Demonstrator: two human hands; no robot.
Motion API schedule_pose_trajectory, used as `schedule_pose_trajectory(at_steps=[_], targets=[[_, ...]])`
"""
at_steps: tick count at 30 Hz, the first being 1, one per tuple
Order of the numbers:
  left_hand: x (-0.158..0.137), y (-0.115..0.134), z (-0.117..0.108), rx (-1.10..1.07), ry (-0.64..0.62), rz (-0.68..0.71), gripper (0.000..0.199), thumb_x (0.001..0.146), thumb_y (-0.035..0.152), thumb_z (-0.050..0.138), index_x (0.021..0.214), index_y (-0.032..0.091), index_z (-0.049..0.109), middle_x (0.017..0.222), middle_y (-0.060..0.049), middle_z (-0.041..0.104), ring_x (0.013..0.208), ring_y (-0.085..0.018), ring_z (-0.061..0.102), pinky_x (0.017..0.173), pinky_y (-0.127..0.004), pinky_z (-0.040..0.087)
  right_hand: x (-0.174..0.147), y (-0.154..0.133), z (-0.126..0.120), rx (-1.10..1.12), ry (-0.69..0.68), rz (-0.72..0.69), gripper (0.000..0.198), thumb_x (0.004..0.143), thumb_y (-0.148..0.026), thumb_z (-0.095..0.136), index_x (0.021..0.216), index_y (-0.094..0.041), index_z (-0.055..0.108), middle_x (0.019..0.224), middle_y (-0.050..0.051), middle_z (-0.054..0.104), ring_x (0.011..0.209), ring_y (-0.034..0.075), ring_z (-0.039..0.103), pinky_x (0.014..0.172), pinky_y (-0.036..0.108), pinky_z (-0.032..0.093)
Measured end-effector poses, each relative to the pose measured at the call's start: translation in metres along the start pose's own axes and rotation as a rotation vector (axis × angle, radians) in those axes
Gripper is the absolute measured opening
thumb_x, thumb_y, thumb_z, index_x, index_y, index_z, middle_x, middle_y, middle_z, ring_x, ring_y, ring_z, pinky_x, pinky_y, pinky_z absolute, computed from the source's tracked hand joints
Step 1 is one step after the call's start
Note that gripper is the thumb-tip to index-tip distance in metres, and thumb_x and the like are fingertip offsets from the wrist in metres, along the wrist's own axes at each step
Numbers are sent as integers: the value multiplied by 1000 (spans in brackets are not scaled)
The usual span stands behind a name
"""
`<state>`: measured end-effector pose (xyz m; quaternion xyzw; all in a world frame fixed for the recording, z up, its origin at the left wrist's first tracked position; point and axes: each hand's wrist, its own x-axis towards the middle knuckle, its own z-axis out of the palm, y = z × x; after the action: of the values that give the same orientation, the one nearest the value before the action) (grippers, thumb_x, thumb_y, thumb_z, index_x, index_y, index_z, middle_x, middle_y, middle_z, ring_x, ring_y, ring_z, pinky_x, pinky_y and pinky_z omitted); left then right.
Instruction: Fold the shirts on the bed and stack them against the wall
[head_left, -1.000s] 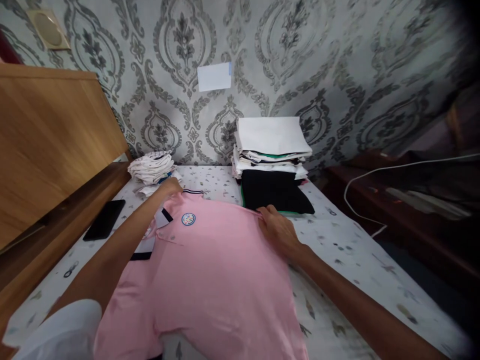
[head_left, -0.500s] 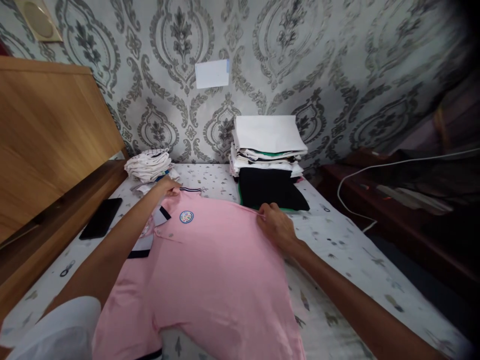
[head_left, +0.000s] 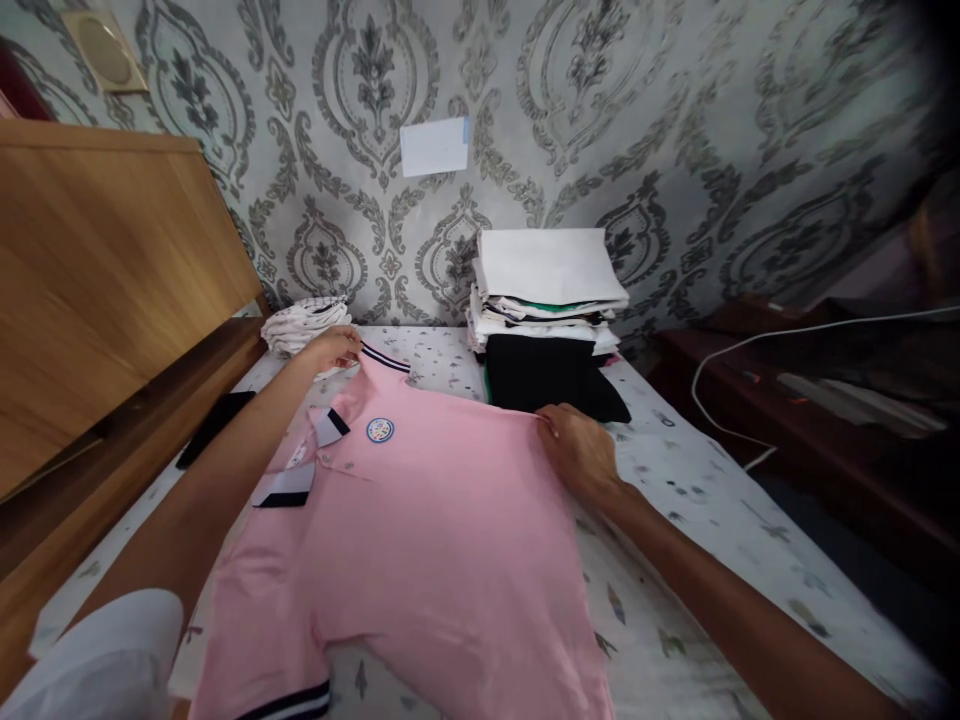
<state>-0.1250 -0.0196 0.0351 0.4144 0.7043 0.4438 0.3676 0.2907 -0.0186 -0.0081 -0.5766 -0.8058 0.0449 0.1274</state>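
Note:
A pink polo shirt [head_left: 450,520] lies spread sideways on the patterned sheet, its collar with a dark stripe to the left and a round badge on the chest. My left hand [head_left: 334,348] pinches the far sleeve near its striped cuff. Closed on the shirt's far side edge is my right hand [head_left: 577,445], just in front of the black folded garment. The near sleeve rests flat toward me, its striped cuff at the bottom of the view. Both hands hold the far edge stretched between them.
Behind the shirt stands a stack of folded clothes [head_left: 551,270], with a black folded garment [head_left: 540,375] in front. A pile of small white clothes [head_left: 300,322] is at the far left. A dark phone [head_left: 214,425] lies partly behind my left forearm. A wooden panel [head_left: 120,280] borders the left; a white cable [head_left: 720,350] hangs right.
My left hand has moved away from me, drawing the far sleeve outward and straighter. My right hand has shifted slightly right with the shirt's edge. The view has turned a little left.

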Motion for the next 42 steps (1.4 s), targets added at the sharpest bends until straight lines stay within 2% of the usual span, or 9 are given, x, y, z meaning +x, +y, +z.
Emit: schedule_pose_trajectory(at_steps=[9,13,21,23,25,30,35,38,42], targets=[[-60,14,0,-241,-162,175,30,64,20,81,73,18,52,65,7,50,64,-8,55,81,-38,60,-15,10,-9,275,70,-105,28,88,-25,47,98,-20,74,95,6,74,83,22,66,69,30,45],[-102,13,-13,-146,-274,226,30,67,28,81,79,19,55,74,3,57,77,-13,62,83,-36,56,-38,18,-17,364,67,-241,27,88,-24,47,95,-23,73,97,5,74,84,21,67,73,31,49],[-186,-7,-24,228,-769,-41,28,63,38,84,77,20,67,98,-8,73,95,-24,67,80,-31,53,-77,50,-4,50,-79,-485,37,91,-16,41,107,-26,72,121,5,69,81,19,70,64,31,52],[-187,-12,-30,247,-798,-65,29,66,41,81,84,20,71,96,-9,74,88,-24,68,76,-31,53,-77,53,-4,14,-107,-495,40,90,-13,41,109,-27,72,124,4,68,82,18,70,66,32,53],[-175,-19,-41,250,-672,-38,29,70,42,77,87,20,71,89,-9,73,79,-22,67,68,-28,51,-74,47,-10,27,-118,-485,38,89,-14,43,110,-27,72,124,4,67,79,17,69,66,31,53],[-119,-44,-59,389,-133,153,23,59,33,73,76,19,66,75,-1,66,72,-17,59,62,-23,44,-72,-41,-22,201,-147,-643,32,93,-27,49,119,-24,68,123,7,67,92,19,67,83,34,54],[-86,-65,-49,408,-57,184,20,60,31,66,76,18,62,67,2,60,68,-16,56,60,-23,41,-81,-178,24,163,-97,-1109,49,90,-28,59,137,-16,53,131,15,61,114,29,57,96,44,46],[-82,-72,-46,394,-73,173,19,63,29,64,77,18,61,63,4,57,62,-14,54,57,-22,39,-74,-220,53,127,-63,-997,41,94,-15,46,134,-14,53,120,17,66,106,28,59,90,42,48],[-80,-78,-52,382,-110,157,15,60,25,64,72,18,59,63,3,57,61,-13,52,57,-22,39,-39,-220,57,217,-194,-743,28,88,-9,49,108,-18,68,104,12,73,99,25,64,85,35,49]])
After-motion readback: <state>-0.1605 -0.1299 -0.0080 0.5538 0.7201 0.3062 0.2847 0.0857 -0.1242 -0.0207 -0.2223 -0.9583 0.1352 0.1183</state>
